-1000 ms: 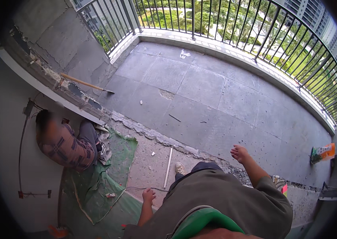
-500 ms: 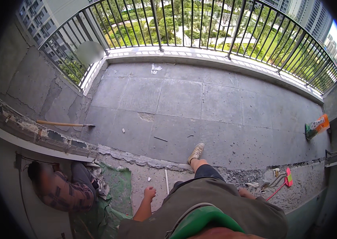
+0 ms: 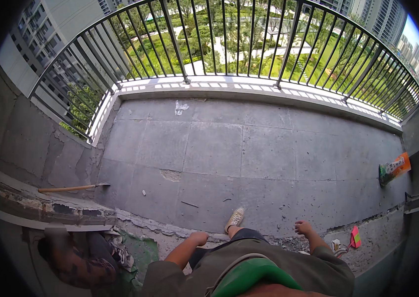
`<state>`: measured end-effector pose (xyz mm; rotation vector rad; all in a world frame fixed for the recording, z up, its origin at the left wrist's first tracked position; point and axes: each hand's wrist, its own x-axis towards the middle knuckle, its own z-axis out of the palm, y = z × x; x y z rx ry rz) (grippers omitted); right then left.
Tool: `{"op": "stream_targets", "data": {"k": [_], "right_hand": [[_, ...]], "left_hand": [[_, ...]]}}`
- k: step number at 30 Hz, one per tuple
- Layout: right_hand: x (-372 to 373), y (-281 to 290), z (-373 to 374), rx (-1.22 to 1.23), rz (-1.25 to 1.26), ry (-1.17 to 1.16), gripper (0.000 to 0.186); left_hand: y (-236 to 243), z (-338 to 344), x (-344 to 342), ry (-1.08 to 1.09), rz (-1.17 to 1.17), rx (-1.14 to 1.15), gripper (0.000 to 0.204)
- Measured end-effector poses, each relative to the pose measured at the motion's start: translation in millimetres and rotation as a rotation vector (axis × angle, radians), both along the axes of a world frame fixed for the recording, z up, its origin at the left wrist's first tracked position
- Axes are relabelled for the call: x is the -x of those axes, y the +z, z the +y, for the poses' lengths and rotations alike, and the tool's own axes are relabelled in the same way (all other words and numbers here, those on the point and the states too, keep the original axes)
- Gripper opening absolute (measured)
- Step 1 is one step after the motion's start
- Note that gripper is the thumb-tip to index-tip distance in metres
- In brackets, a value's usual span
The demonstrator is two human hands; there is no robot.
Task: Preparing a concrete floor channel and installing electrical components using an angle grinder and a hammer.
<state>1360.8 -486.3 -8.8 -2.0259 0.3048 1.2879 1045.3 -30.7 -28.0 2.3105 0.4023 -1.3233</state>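
Observation:
My left hand [image 3: 200, 238] hangs beside my body in a loose curl, with nothing visible in it, above the broken floor edge. My right hand [image 3: 303, 227] is out at the other side, its fingers slightly apart and holding nothing, over rubble near the balcony floor. My shoe [image 3: 235, 218] stands on the grey tiled floor [image 3: 214, 148]. Nearest to my right hand lies a bright pink item [image 3: 355, 237] with a yellow-green patch, next to some pale, partly hidden things.
A long-handled tool [image 3: 73, 188] lies at the left by the broken wall edge. Another person [image 3: 78, 262] sits at lower left beside a green sheet [image 3: 147, 252]. Black railing [image 3: 278, 54] bounds the far side. An orange and green bag [image 3: 395, 168] stands at right.
My view has tilted up, so the floor sits lower in the picture. Both my hands have come forward and up, and the right hand now shows more fully beside my body.

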Motion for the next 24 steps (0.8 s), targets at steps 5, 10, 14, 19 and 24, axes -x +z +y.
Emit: {"op": "stream_targets", "data": {"k": [5, 10, 14, 19, 24], "right_hand": [[-31.9, 5.3, 4.0, 0.042, -0.050, -0.024, 0.033], [-8.1, -24.6, -24.6, 0.034, -0.008, 0.037, 0.033], [23.8, -58.8, -78.0, 0.213, 0.039, 0.092, 0.033], [53.0, -71.7, -135.1, 0.257, -0.255, 0.635, 0.034], [59.8, -54.2, -126.8, 0.332, -0.116, 0.819, 0.036]], "left_hand": [[29.5, 9.3, -66.7, -0.340, 0.093, -0.048, 0.028], [12.6, 29.4, -95.6, -0.377, 0.244, -0.036, 0.044], [-7.9, 35.8, -132.2, -0.392, 0.318, -0.048, 0.047], [0.5, 27.0, -169.5, -0.444, 0.243, -0.059, 0.037], [17.6, 14.2, -186.1, -0.486, 0.124, -0.086, 0.028]]}}
